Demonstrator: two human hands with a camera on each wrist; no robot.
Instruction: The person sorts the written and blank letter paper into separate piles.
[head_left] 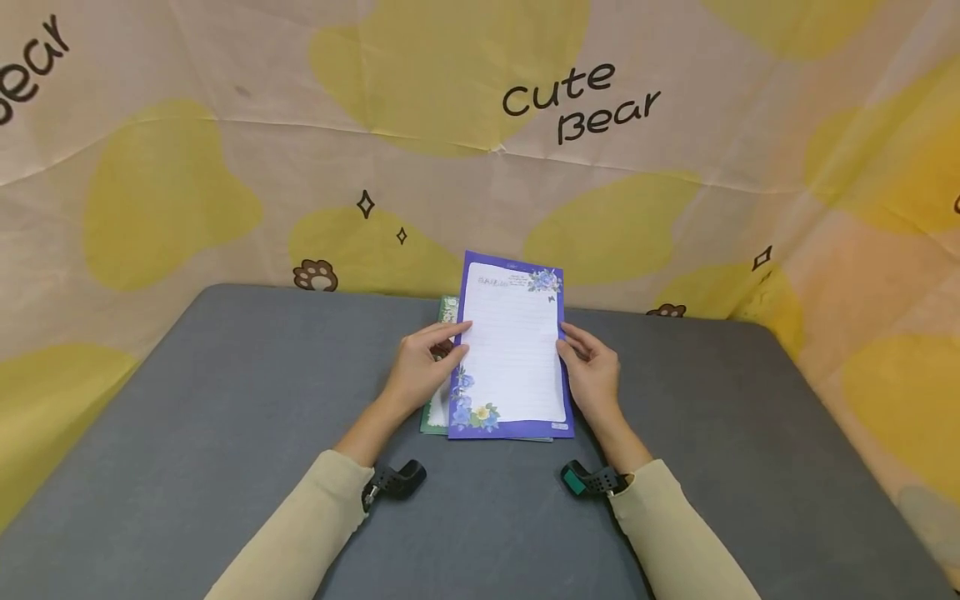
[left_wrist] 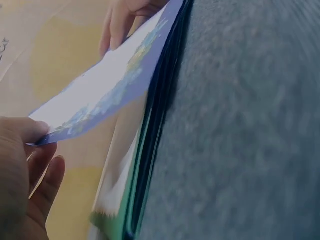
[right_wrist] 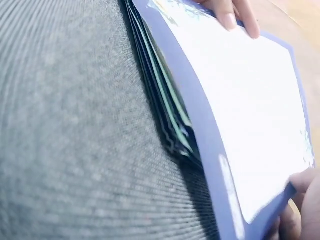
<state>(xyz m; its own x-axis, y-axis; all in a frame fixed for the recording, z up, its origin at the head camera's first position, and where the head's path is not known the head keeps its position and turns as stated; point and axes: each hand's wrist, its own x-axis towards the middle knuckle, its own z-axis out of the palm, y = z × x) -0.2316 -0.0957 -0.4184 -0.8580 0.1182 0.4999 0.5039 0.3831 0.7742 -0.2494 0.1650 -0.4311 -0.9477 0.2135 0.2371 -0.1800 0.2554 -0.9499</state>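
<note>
Sheet (head_left: 513, 350) held over a paper stack (right_wrist: 160, 85)

You have the purple-bordered page pinched by its long sides: your left hand (head_left: 420, 367) on the left edge, your right hand (head_left: 596, 379) on the right, each with the thumb on top. Below it, the stack lies on the grey tabletop (head_left: 225, 433), a green-bordered sheet (head_left: 437, 417) peeking out at the left.

Expect the page to be light and limp. It bows in the left wrist view, so it would likely crease if you squeezed the sides inward. Smooth paper may also slip; light, even pinches near the middle of each edge should suit it.

Your fingertips underneath are covered in the head view, so you can't tell whether you hold one layer or several, nor whether the near edge touches the stack. Glare washes out the page's lines in the right wrist view, and its top print is too small to read.
</note>
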